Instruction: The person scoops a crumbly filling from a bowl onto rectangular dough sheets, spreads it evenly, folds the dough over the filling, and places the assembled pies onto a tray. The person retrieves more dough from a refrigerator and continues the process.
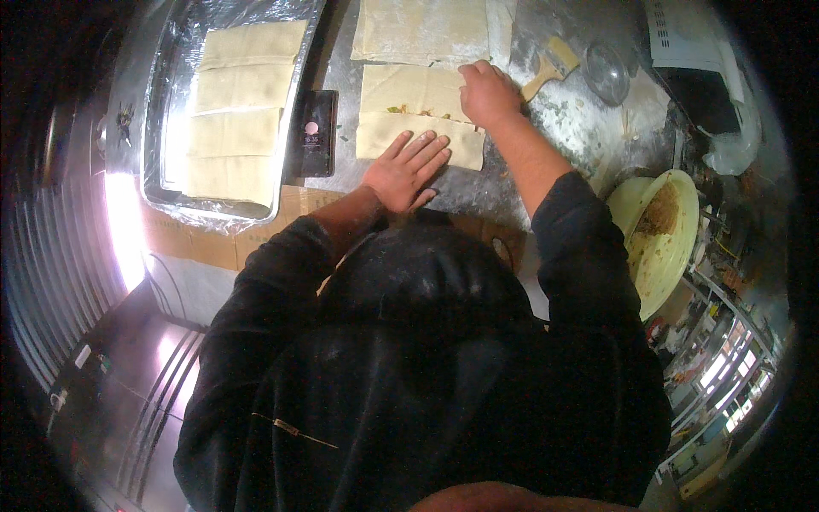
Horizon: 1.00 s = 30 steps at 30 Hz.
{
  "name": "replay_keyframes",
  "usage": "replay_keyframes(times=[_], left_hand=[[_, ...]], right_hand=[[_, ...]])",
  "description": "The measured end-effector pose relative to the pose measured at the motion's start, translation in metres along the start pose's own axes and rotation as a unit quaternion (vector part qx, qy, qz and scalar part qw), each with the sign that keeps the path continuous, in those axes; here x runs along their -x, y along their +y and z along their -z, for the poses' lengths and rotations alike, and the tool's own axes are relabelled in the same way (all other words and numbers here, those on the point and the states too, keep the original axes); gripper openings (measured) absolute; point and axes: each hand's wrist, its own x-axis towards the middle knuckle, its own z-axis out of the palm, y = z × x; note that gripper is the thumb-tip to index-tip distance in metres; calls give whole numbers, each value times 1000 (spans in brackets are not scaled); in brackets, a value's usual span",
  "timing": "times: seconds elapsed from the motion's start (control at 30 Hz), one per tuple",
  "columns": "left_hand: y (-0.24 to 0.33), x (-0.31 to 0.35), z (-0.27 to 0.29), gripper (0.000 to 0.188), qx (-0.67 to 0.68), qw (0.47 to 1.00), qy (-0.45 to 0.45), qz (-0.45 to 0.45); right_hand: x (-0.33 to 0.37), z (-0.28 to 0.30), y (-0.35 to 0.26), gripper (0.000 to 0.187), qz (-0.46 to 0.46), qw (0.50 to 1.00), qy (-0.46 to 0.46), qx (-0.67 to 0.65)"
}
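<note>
On the floured metal table lies a sheet of pale dough [401, 84], its near part folded over a filling [424, 113] that shows as bits of green and reddish brown along the fold. My left hand [407, 171] rests flat on the folded part with its fingers spread. At the right end of the fold, my right hand [490, 96] is closed with its fingers curled down at the dough's edge; whether they pinch the dough is hidden. More flat dough sheets [426, 30] lie just beyond, dusted with flour.
At the left stands a plastic-lined metal tray [281, 171] holding folded dough pieces [239, 128]. A black phone [319, 136] lies between tray and dough. Right of my hand are a pastry brush [546, 70] and a clear round dish [607, 75]. A pale green bowl [682, 247] with brown filling stands lower right.
</note>
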Motion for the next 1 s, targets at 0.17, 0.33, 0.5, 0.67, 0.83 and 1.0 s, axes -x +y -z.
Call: replay_keyframes(times=[0.17, 0.33, 0.5, 0.67, 0.83, 1.0], left_hand=[[0, -2, -3, 81, 9, 1000, -7, 8], [0, -3, -3, 82, 9, 1000, -12, 6], [-1, -4, -2, 81, 1, 1000, -18, -1], [-2, -7, -4, 80, -12, 1000, -26, 2], [-1, -6, -5, 81, -6, 1000, -16, 2], [2, -7, -4, 82, -14, 1000, -7, 2]], right_hand=[[-18, 11, -1, 36, -48, 996, -59, -39], [-26, 17, -2, 36, -92, 987, -110, -74], [-20, 21, 8, 37, -114, 989, -78, -58], [-23, 15, 18, 37, -123, 981, -116, -99], [-19, 7, 18, 38, -122, 984, -61, -115], [-18, 9, 17, 38, -179, 973, -110, -98]])
